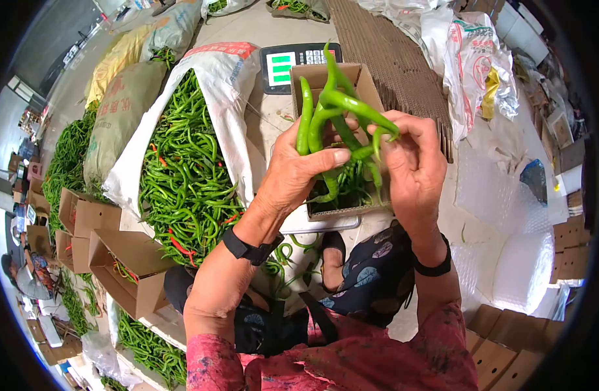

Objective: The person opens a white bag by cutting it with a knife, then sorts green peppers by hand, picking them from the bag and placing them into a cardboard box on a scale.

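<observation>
Several long green peppers (322, 124) are held above an open cardboard box (299, 85). My left hand (299, 159) is wrapped round their lower ends, its thumb across them. On the right, my right hand (413, 156) pinches the tip of one curved pepper (358, 107). More green peppers lie inside the box beneath my hands. The box rests on a scale, whose display (281, 68) shows at the box's far left.
A large open white sack (231, 78) full of green peppers with a few red ones lies at the left. Smaller cardboard boxes (130, 247) stand at the lower left. Stacked corrugated sheets (378, 52) and bubble wrap (521, 260) are at the right.
</observation>
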Tool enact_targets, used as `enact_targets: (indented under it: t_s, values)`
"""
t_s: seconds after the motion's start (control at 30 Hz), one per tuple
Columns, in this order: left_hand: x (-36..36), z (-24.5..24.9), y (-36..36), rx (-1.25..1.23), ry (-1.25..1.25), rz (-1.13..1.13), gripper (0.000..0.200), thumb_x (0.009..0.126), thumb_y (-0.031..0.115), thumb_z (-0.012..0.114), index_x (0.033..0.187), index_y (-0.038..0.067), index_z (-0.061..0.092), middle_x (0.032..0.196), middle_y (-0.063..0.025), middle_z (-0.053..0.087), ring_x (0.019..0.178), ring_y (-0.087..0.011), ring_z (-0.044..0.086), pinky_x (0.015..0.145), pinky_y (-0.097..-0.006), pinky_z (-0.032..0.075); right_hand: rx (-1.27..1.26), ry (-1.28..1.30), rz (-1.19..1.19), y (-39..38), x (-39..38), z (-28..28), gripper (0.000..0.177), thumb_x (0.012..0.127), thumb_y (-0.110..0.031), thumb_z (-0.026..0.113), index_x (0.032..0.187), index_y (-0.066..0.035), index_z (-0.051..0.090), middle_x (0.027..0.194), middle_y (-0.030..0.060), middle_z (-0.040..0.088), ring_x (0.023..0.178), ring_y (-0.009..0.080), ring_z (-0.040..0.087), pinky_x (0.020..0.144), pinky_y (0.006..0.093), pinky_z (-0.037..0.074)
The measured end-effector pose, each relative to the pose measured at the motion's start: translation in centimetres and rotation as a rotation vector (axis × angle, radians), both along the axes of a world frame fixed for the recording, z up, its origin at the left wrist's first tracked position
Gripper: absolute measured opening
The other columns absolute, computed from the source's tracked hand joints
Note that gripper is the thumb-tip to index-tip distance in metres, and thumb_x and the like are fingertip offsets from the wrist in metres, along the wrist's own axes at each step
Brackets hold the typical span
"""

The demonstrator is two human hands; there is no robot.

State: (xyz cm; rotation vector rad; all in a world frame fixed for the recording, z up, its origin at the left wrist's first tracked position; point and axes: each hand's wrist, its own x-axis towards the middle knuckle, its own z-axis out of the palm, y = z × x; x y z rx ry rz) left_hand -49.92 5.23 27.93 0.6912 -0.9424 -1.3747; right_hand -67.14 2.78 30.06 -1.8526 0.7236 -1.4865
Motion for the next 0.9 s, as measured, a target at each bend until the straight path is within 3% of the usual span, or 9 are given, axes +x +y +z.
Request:
enact_targets:
  t_s: [0.03,0.1,0.13,0.23,0.4,0.53,0.63,0.87,0.9]
  values:
    - [-0.2,-0.4,-0.3,0.038,0.047,-0.001,0.053,0.076,0.005,0.074,0.125,0.000,0.053,0.111,-0.0063,0.062,0.102,-0.0157,0.060,0.091,-0.0304,0.049,-0.002,0.002,-0.002,0.0,-0.2,0.2,0.015,0.091,0.001,0.055,0.105,0.001,0.052,0.109,0.0141,0.061,0.095,0.0184,0.064,0.079,0.0297,0.052]
    - [-0.4,-0.8,-0.7,0.077,0.095,-0.009,0.053,0.076,0.001,0.072,0.125,0.000,0.053,0.110,-0.0064,0.062,0.103,-0.0162,0.059,0.091,-0.0308,0.049,0.445,-0.125,0.172,0.1,-0.7,0.6,0.017,0.098,-0.009,0.051,0.112,0.000,0.048,0.111,0.0133,0.060,0.098,0.0181,0.062,0.085,0.0302,0.050]
    - [-0.6,-0.9,-0.8,0.083,0.114,-0.002,0.054,0.076,0.000,0.072,0.126,0.000,0.052,0.110,-0.0067,0.062,0.103,-0.0164,0.059,0.092,-0.0313,0.049,0.475,-0.049,0.190,-0.5,-1.3,0.2,0.022,0.101,-0.019,0.046,0.115,-0.001,0.046,0.109,0.0123,0.059,0.097,0.0173,0.061,0.088,0.0308,0.048]
    - [-0.7,-1.3,-1.1,0.081,0.122,0.011,0.056,0.076,-0.001,0.072,0.128,-0.001,0.050,0.108,-0.0075,0.062,0.103,-0.0171,0.059,0.092,-0.0326,0.049,0.774,-0.250,0.347,-1.8,-2.9,-1.1,0.023,0.102,-0.021,0.045,0.116,-0.003,0.047,0.104,0.0107,0.059,0.094,0.0165,0.060,0.086,0.0313,0.048]
    - [-0.8,-1.2,-1.6,0.023,-0.087,0.075,0.055,0.080,0.009,0.073,0.129,0.000,0.050,0.105,-0.0074,0.065,0.101,-0.0146,0.059,0.089,-0.0297,0.048,0.971,-0.443,0.480,-1.9,-3.0,-1.2,0.024,0.102,-0.021,0.044,0.116,-0.002,0.050,0.089,0.0032,0.051,0.072,0.0101,0.047,0.066,0.0249,0.042]
    - [-0.9,-1.7,-2.2,-0.075,-0.468,0.172,0.055,0.087,0.015,0.070,0.133,0.001,0.045,0.105,-0.0083,0.064,0.099,-0.0147,0.059,0.089,-0.0297,0.047,1.058,-0.134,0.437,-2.8,-3.4,-2.8,0.025,0.101,-0.022,0.046,0.112,0.000,0.053,0.085,0.0026,0.052,0.066,0.0070,0.046,0.056,0.0209,0.039]
    - [-2.1,-2.3,-2.0,-0.121,-0.413,0.221,0.058,0.089,0.015,0.068,0.137,0.002,0.039,0.105,-0.0082,0.062,0.099,-0.0150,0.058,0.088,-0.0296,0.047,0.874,0.100,0.364,-2.8,-3.4,-2.7,0.028,0.099,-0.022,0.049,0.114,0.001,0.053,0.084,0.0045,0.055,0.067,0.0079,0.049,0.056,0.0219,0.042]
    - [-1.4,-1.6,-3.2,-0.106,-0.472,0.192,0.051,0.095,0.030,0.057,0.133,-0.001,0.043,0.108,-0.0126,0.064,0.099,-0.0193,0.061,0.090,-0.0331,0.048,0.921,0.033,0.331,-3.5,-4.1,-3.3,0.034,0.097,-0.021,0.052,0.121,0.002,0.051,0.086,0.0053,0.057,0.069,0.0095,0.053,0.058,0.0222,0.045]
    - [-1.6,-2.3,-3.8,-0.034,-0.296,0.170,0.055,0.096,0.036,0.054,0.135,0.000,0.042,0.108,-0.0139,0.064,0.101,-0.0213,0.062,0.089,-0.0334,0.048,0.930,0.031,0.328,-3.6,-4.4,-3.3,0.034,0.097,-0.021,0.052,0.121,0.002,0.051,0.086,0.0053,0.057,0.069,0.0095,0.053,0.058,0.0222,0.045]
